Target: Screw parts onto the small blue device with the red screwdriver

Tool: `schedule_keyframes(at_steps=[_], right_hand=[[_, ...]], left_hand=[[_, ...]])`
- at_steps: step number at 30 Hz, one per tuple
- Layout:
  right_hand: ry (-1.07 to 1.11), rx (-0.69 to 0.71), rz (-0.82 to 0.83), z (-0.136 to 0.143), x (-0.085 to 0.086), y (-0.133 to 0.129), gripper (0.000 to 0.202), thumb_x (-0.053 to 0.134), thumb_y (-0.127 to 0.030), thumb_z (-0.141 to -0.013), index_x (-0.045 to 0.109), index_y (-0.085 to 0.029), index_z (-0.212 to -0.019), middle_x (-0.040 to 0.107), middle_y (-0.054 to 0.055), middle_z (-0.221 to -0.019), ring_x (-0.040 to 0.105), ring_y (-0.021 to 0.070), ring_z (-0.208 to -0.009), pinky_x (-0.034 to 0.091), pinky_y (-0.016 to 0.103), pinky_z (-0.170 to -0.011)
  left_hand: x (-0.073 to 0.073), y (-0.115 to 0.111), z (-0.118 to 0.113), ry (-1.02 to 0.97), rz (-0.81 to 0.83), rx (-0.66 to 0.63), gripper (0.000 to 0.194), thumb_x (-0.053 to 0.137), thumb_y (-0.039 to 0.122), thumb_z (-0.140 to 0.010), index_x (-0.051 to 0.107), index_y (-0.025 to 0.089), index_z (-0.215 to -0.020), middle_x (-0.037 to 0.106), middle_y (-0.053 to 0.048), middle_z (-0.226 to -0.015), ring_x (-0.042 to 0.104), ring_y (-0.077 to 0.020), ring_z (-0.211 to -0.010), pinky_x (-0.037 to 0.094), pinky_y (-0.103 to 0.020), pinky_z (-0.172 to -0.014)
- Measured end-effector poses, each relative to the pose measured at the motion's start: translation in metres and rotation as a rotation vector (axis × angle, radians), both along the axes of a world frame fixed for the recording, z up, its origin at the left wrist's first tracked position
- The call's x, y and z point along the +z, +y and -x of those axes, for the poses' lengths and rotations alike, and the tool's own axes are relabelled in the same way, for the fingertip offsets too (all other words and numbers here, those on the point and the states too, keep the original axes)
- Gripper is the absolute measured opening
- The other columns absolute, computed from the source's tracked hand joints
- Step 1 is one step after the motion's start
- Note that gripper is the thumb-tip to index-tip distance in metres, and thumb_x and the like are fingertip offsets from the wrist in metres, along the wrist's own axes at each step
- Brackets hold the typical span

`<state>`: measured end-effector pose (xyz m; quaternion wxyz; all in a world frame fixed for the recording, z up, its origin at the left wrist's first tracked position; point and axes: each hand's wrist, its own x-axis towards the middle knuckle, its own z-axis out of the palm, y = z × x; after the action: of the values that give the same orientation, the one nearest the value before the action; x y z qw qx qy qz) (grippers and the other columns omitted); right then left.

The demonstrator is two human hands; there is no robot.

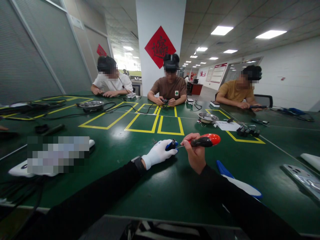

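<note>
My red-and-black screwdriver [205, 140] lies nearly level over the green table [150, 196], long axis side to side, shaft pointing left towards the small dark part [172, 145]. My right hand [195, 151] grips it; my gloved left hand [160, 152] pinches the part.

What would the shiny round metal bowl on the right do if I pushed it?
The bowl would probably slide: the glossy green tabletop looks smooth. It's wide and low, so it likely won't tip. Its metal looks stiff.
</note>
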<state>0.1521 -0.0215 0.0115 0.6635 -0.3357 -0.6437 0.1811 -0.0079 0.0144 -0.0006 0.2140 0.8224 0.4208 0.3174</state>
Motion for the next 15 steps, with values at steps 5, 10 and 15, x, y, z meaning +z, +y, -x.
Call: schedule_keyframes(at_steps=[5, 10, 15], right_hand=[[-0.035, -0.024, 0.086, -0.0024, -0.0026, 0.0019, 0.012, 0.049, -0.029, -0.088, 0.049, -0.020, -0.080, 0.052, -0.002, -0.073, 0.052, 0.0116, -0.061, 0.042, 0.027, -0.058], [0.025, 0.023, 0.134, -0.0021, -0.0031, 0.0024, 0.015, 0.049, -0.034, -0.090, 0.047, -0.020, -0.082, 0.055, -0.004, -0.067, 0.051, 0.0091, -0.047, 0.040, 0.025, -0.047], [0.029, 0.032, 0.110, -0.0011, -0.0041, 0.0004, 0.015, 0.050, -0.035, -0.088, 0.048, -0.021, -0.083, 0.054, -0.004, -0.070, 0.051, 0.0085, -0.049, 0.041, 0.024, -0.049]], left_hand=[[-0.0038, 0.0025, 0.0014, -0.003, 0.048, -0.060, 0.028, 0.060, 0.042, -0.076, 0.060, 0.018, -0.090, 0.064, 0.000, -0.079, 0.059, -0.0162, -0.068, 0.045, -0.026, -0.064], [-0.0083, 0.0057, 0.0019, -0.019, 0.029, -0.032, 0.035, 0.064, 0.041, -0.073, 0.061, 0.018, -0.100, 0.066, -0.003, -0.092, 0.061, -0.0186, -0.080, 0.046, -0.028, -0.074], [-0.0083, 0.0058, 0.0019, -0.028, 0.031, -0.028, 0.036, 0.064, 0.040, -0.073, 0.061, 0.018, -0.101, 0.066, -0.004, -0.094, 0.061, -0.0185, -0.078, 0.046, -0.029, -0.074]])
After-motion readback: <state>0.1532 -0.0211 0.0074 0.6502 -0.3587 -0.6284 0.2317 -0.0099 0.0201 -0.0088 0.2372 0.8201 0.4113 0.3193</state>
